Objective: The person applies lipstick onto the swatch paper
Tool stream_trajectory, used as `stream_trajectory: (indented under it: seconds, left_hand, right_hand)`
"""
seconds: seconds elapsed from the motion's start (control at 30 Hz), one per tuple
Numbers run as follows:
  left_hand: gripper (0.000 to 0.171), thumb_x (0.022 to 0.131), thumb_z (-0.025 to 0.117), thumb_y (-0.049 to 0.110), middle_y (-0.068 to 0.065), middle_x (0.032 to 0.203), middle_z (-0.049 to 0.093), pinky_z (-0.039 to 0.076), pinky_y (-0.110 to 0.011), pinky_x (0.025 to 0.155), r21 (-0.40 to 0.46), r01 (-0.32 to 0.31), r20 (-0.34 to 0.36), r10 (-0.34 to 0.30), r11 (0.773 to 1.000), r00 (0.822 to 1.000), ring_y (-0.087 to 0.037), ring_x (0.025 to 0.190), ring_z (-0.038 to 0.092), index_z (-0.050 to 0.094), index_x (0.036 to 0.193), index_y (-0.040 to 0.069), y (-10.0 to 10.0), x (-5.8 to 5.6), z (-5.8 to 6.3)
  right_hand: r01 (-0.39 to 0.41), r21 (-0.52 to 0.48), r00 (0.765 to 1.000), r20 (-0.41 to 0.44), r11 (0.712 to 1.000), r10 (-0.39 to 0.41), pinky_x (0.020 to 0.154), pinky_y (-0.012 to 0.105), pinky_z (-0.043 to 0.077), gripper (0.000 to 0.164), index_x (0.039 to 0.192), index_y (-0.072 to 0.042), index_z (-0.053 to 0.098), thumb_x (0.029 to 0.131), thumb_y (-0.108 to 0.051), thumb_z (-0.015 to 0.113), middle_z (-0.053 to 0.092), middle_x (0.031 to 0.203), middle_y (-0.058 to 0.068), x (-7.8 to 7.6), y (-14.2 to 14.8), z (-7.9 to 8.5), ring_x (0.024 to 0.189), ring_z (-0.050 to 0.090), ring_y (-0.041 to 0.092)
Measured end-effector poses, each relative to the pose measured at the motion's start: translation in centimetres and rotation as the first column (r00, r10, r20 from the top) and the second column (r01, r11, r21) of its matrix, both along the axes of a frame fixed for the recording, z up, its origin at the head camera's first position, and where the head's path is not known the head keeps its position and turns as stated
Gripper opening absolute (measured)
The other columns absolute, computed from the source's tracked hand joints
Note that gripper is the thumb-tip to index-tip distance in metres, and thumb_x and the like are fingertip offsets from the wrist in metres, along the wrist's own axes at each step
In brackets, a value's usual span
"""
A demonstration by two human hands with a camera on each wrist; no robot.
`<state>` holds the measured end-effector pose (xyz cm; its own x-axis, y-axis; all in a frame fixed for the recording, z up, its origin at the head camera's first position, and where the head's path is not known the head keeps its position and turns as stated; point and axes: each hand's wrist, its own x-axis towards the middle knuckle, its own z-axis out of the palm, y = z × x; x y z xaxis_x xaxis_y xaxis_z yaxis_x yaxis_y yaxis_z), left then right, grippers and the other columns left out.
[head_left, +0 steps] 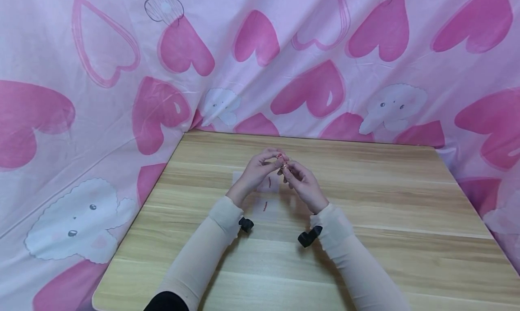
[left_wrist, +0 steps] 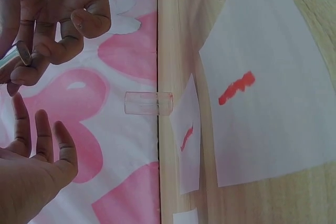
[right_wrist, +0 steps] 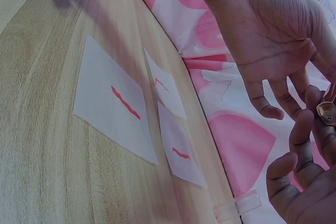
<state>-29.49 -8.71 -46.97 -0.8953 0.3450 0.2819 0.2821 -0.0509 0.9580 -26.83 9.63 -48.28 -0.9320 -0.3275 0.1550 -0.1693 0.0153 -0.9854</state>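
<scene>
Both hands meet over the far middle of the table. Between their fingertips is a small lipstick [head_left: 285, 165] with a shiny gold case and a spot of red near its top. My left hand [head_left: 257, 168] pinches it from the left with thumb and fingers. From the right, my right hand [head_left: 304, 183] grips the case. The round gold end of the lipstick [right_wrist: 326, 113] shows between the fingers in the right wrist view. A clear, short cylinder like a cap [left_wrist: 148, 103] is near the table's far edge in the left wrist view.
Under the hands, white paper pieces lie on the wooden table [head_left: 386, 189]. The nearest paper [right_wrist: 100, 87] and two smaller ones [right_wrist: 181, 169] bear short red strokes. A pink heart-print cloth [head_left: 308, 90] hangs behind and beside the table. Each wrist carries a black camera [head_left: 310, 236].
</scene>
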Motion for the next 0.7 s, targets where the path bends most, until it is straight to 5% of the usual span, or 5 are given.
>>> stream_trajectory:
  seconds: [0.33,0.7]
  left_hand:
    - [0.023,0.102,0.060,0.013,-0.011,0.129,0.059,0.049,-0.036,0.094,-0.021,-0.029,0.006,0.029,0.999,1.000,-0.017,0.126,0.049,0.071,0.116,-0.002,0.19,-0.18,0.06]
    - [0.025,0.099,0.065,0.014,-0.021,0.135,0.053,0.053,-0.037,0.095,-0.003,-0.067,0.021,0.067,0.998,0.998,-0.019,0.125,0.050,0.071,0.116,-0.004,0.32,-0.36,-0.19]
  right_hand:
    - [0.035,0.029,0.999,-0.013,0.999,-0.034,0.067,0.027,0.044,0.029,0.125,-0.002,0.061,0.105,-0.021,0.056,0.064,0.115,0.021,0.12,-0.18,0.28,0.091,0.056,0.027]
    - [0.099,0.038,0.995,-0.023,0.994,-0.099,0.086,0.033,0.051,0.034,0.125,-0.013,0.067,0.098,-0.033,0.068,0.069,0.117,0.008,0.16,-0.14,0.02,0.103,0.060,0.021]
